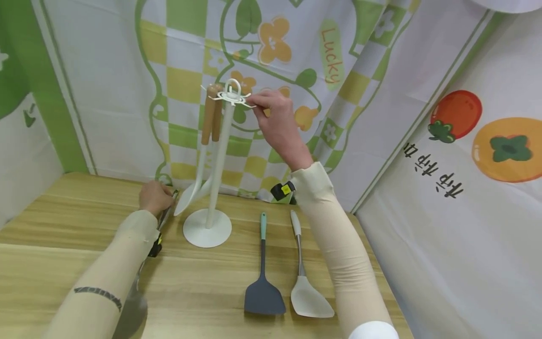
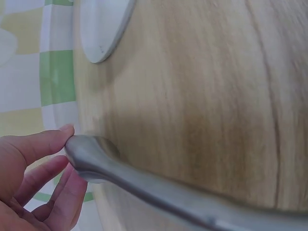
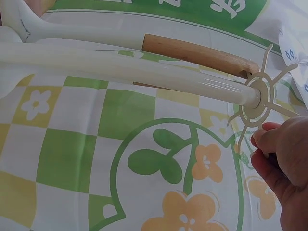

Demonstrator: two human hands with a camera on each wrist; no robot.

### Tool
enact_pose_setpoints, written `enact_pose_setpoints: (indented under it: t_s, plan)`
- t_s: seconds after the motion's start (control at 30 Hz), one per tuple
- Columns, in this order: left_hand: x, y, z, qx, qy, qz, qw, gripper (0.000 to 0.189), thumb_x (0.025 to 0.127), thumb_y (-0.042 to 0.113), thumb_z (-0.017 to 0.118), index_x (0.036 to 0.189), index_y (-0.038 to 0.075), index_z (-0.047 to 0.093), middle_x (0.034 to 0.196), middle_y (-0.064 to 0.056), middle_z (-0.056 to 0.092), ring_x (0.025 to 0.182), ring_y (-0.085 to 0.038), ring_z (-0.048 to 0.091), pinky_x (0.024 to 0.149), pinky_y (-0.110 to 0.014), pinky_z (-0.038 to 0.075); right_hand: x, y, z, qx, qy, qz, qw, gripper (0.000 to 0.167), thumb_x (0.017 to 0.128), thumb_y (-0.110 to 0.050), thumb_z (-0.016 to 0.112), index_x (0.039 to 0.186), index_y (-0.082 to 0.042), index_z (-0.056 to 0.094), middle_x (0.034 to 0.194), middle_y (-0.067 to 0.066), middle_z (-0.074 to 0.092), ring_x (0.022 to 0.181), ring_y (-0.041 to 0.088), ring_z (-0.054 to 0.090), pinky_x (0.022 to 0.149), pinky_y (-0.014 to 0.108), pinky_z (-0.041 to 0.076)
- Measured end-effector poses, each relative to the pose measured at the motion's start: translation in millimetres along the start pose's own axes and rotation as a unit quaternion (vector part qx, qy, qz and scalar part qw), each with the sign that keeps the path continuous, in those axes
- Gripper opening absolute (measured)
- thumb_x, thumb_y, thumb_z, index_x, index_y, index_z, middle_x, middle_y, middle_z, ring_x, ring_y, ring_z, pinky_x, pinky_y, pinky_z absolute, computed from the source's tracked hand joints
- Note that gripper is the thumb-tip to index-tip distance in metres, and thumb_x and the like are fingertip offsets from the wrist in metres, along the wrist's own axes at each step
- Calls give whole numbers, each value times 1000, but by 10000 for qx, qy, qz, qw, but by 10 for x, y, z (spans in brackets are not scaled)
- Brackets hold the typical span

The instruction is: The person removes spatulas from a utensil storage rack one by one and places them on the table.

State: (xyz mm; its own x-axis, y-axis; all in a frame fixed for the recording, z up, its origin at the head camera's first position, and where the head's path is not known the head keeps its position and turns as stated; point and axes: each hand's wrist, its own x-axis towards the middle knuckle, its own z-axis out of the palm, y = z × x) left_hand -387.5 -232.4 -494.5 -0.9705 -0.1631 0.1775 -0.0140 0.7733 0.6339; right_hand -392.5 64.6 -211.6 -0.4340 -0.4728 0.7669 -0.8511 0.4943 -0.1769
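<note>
My right hand [image 1: 275, 120] pinches one hook of the white utensil rack [image 1: 218, 169] at its top ring; the right wrist view shows thumb and fingertips around the hook of the ring [image 3: 255, 98]. Two white utensils with wooden handles [image 1: 208, 117] hang on the rack's left side. Left of the base, my left hand [image 1: 156, 198] pinches the handle end of a metal utensil [image 2: 144, 185] at the table's back edge. Its broad grey head [image 1: 132, 310] is partly covered by my left sleeve, so its exact kind cannot be told.
On the wooden table [image 1: 195, 282], a dark grey spatula with a mint handle [image 1: 264, 296] lies beside a beige-headed spatula [image 1: 311, 299], both right of the rack's round base [image 1: 207, 238]. A patterned cloth [image 1: 186, 89] hangs close behind the rack.
</note>
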Motion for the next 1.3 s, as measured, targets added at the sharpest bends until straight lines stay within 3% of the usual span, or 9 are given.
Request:
enact_pose_setpoints:
  t_s: [0.3, 0.53, 0.63, 0.77, 0.9, 1.0, 1.07, 1.3]
  plan:
    - [-7, -29, 29, -128, -219, -318, 9992, 26, 68, 11, 82, 85, -7, 75, 83, -23, 72, 79, -39, 62, 60, -39, 53, 6, 5, 5, 12, 68, -94, 9999, 15, 97, 3, 66, 103, 1, 79, 101, 13, 76, 99, 26, 67, 86, 21, 53]
    - [-34, -43, 20, -213, -144, -230, 9994, 35, 70, 11, 80, 97, -10, 74, 97, -30, 71, 87, -46, 63, 71, -51, 57, 16, -31, -11, 66, 10, -22, 10000, 16, 98, 1, 65, 106, 1, 79, 104, 14, 76, 99, 26, 67, 84, 31, 58]
    - [-57, -43, -2, -241, -315, -271, 9988, 38, 72, 12, 79, 101, -12, 72, 102, -32, 70, 86, -44, 64, 68, -46, 57, 11, -36, -6, 73, -4, -24, 10000, 16, 98, 1, 65, 106, 1, 79, 104, 14, 76, 98, 25, 66, 81, 31, 59]
    - [-60, -15, -43, -185, -659, -239, 9974, 39, 74, 14, 74, 100, -15, 70, 98, -31, 70, 80, -38, 62, 59, -36, 53, -1, -21, -3, -9, -4, 15, 10000, 16, 98, 1, 65, 105, 1, 79, 104, 13, 76, 100, 26, 67, 85, 23, 56]
    - [-80, 68, -190, -194, -995, -109, 9948, 45, 81, 15, 67, 112, -18, 64, 116, -36, 65, 99, -50, 62, 80, -52, 59, -16, -7, 8, -11, 27, 137, 9999, 16, 98, 1, 65, 104, 0, 79, 103, 13, 76, 103, 26, 67, 91, 21, 54]
    - [-100, 164, -361, -284, -1109, -113, 9934, 52, 88, 16, 64, 125, -19, 57, 132, -40, 55, 118, -59, 53, 97, -65, 52, -20, -9, 19, 34, 102, 112, 9999, 16, 98, 2, 65, 103, 1, 79, 102, 13, 76, 103, 27, 67, 92, 23, 54]
    - [-106, 245, -472, -403, -1055, -148, 9935, 52, 90, 16, 63, 128, -19, 56, 134, -40, 53, 119, -59, 53, 99, -65, 52, -16, -12, 25, 60, 116, 75, 9999, 16, 98, 1, 65, 103, 1, 79, 102, 13, 76, 102, 27, 67, 91, 23, 54]
    - [-70, 535, -773, -662, -515, 248, 9962, 44, 95, 14, 58, 129, -13, 60, 125, -37, 62, 111, -51, 61, 90, -58, 57, 5, -28, 26, 115, 106, 93, 9998, 16, 98, 2, 65, 103, 1, 80, 100, 14, 76, 99, 27, 66, 87, 27, 54]
